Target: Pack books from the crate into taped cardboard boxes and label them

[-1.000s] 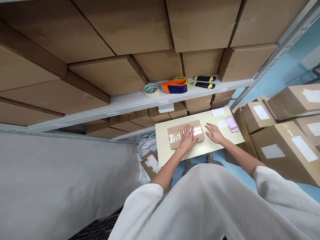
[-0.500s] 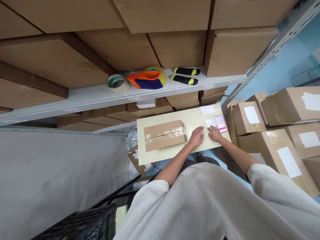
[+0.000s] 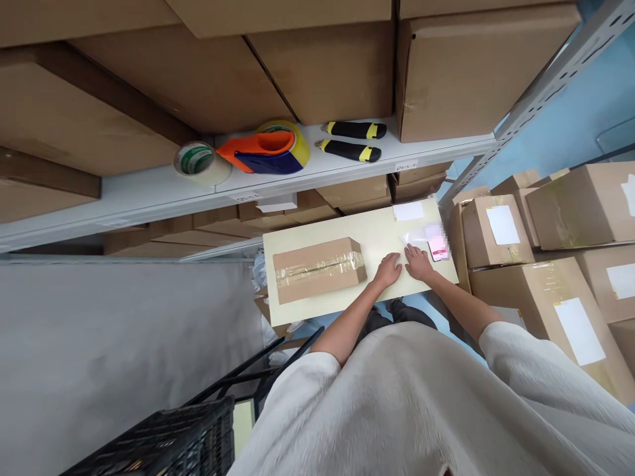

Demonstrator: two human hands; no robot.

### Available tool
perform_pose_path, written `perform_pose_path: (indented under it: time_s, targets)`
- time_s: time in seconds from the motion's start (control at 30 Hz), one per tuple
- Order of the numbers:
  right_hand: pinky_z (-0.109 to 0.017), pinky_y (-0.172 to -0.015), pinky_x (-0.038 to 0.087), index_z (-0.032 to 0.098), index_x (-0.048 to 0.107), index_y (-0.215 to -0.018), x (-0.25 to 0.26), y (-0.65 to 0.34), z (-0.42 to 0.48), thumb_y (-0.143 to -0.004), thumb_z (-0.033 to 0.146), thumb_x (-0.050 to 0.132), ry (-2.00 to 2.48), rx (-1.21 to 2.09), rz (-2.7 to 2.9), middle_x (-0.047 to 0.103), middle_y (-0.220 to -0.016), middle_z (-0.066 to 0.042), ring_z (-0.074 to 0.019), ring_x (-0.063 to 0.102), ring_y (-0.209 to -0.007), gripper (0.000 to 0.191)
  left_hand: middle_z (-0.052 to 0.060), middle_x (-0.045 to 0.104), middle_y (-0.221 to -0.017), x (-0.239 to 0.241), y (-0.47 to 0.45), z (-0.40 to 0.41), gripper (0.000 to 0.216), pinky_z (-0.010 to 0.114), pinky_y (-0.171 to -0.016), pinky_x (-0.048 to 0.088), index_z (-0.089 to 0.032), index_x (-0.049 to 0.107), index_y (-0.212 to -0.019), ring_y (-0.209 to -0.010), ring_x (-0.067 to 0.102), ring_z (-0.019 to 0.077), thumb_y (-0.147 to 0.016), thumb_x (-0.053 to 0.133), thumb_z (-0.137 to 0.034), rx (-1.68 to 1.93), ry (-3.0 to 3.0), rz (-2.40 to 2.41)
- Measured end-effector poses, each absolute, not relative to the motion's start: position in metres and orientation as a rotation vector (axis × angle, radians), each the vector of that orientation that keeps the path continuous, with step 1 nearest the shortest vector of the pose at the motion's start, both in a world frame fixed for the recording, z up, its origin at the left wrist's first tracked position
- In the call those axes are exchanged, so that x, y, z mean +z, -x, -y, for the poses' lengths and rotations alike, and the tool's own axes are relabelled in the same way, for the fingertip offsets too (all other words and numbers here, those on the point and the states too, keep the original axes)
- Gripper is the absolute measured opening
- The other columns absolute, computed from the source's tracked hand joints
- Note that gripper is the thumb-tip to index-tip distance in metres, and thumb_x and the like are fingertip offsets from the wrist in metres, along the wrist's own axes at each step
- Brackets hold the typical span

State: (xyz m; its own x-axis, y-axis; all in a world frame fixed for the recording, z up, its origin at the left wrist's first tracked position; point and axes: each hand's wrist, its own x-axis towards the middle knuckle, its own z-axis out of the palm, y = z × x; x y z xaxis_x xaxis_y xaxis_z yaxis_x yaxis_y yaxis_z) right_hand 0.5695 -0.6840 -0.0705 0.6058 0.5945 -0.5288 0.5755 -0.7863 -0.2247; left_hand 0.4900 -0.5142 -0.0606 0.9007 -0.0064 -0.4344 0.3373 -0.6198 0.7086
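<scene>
On the cream tabletop [image 3: 337,231], my left hand [image 3: 388,270] rests palm down with its fingers stretched toward my right hand. It appears to hold nothing. My right hand [image 3: 419,263] lies close beside it, fingers spread, their tips at the near edge of a clear plastic sleeve [image 3: 415,237]. Whether they pinch the plastic is too small to tell. A phone [image 3: 437,246] with a pinkish, partly blurred screen lies just right of the sleeve. Left of both hands sits a closed cardboard box [image 3: 317,272], shiny tape along its seam.
White paper [image 3: 408,211] lies at the table's far edge. The shelf [image 3: 337,170] above carries a tape roll [image 3: 201,162], an orange-and-blue tape dispenser [image 3: 270,151], two utility knives [image 3: 350,151] and large cartons. Labelled boxes [image 3: 546,297] stand at right, a black crate [image 3: 188,436] at lower left.
My right hand has shifted left, nearer my left hand. The left edge of the plastic sleeve has moved left too. The view has tilted slightly; box and phone stay on the table.
</scene>
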Motion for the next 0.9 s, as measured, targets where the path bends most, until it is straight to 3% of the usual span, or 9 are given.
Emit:
perform_pose_path:
  time_s: [0.17, 0.37, 0.5, 0.6, 0.73, 0.9]
  targets:
    - [-0.048, -0.120, 0.043, 0.009, 0.057, -0.159, -0.071, -0.578, 0.686, -0.102, 0.015, 0.047, 2.678, 0.728, 0.956, 0.053, -0.168, -0.021, -0.0358, 0.055, -0.147, 0.058, 0.016, 0.064, -0.159, -0.069, -0.494, 0.515, 0.050, 0.050, -0.135, 0.037, -0.017, 0.064, -0.149, -0.155, 0.053, 0.0307, -0.100, 0.057, -0.020, -0.419, -2.081, -0.320]
    - [-0.045, -0.104, 0.056, 0.021, 0.073, -0.126, -0.055, -0.599, 0.683, -0.102, 0.021, 0.046, 2.350, 0.454, 0.643, 0.077, -0.132, -0.012, -0.0299, 0.072, -0.117, 0.036, 0.018, 0.064, -0.155, -0.071, -0.511, 0.514, 0.053, 0.052, -0.125, 0.048, -0.020, 0.060, -0.152, -0.142, 0.064, 0.0317, -0.099, 0.061, -0.018, -0.242, -1.843, -0.573]
    - [-0.044, -0.096, 0.060, 0.024, 0.070, -0.113, -0.040, -0.614, 0.678, -0.096, 0.026, 0.054, 2.171, 0.416, 0.429, 0.079, -0.114, -0.008, -0.0268, 0.073, -0.100, 0.023, 0.017, 0.062, -0.156, -0.062, -0.528, 0.513, 0.057, 0.049, -0.121, 0.051, -0.022, 0.058, -0.151, -0.134, 0.067, 0.0300, -0.095, 0.070, -0.017, -0.061, -1.740, -0.659]
    - [-0.042, -0.094, 0.061, 0.025, 0.066, -0.107, -0.035, -0.621, 0.673, -0.090, 0.030, 0.061, 2.047, 0.433, 0.323, 0.077, -0.107, -0.006, -0.0250, 0.073, -0.098, 0.019, 0.016, 0.070, -0.141, -0.051, -0.542, 0.516, 0.046, 0.044, -0.109, 0.057, -0.022, 0.062, -0.140, -0.115, 0.075, 0.0253, -0.096, 0.072, -0.016, -0.063, -1.647, -0.698]
    - [-0.040, -0.092, 0.063, 0.026, 0.064, -0.105, -0.035, -0.624, 0.668, -0.084, 0.035, 0.069, 1.897, 0.487, 0.243, 0.075, -0.104, -0.005, -0.0227, 0.074, -0.095, 0.024, 0.009, 0.078, -0.116, -0.037, -0.554, 0.523, 0.029, 0.039, -0.102, 0.058, -0.022, 0.064, -0.121, -0.102, 0.077, 0.0208, -0.095, 0.075, -0.016, -0.075, -1.539, -0.730]
    - [-0.039, -0.092, 0.063, 0.025, 0.066, -0.107, -0.037, -0.625, 0.668, -0.080, 0.039, 0.076, 1.795, 0.566, 0.234, 0.075, -0.101, -0.005, -0.0233, 0.075, -0.098, 0.032, 0.008, 0.079, -0.108, -0.027, -0.557, 0.524, 0.026, 0.036, -0.096, 0.059, -0.021, 0.065, -0.111, -0.096, 0.077, 0.0197, -0.091, 0.080, -0.015, -0.056, -1.500, -0.769]
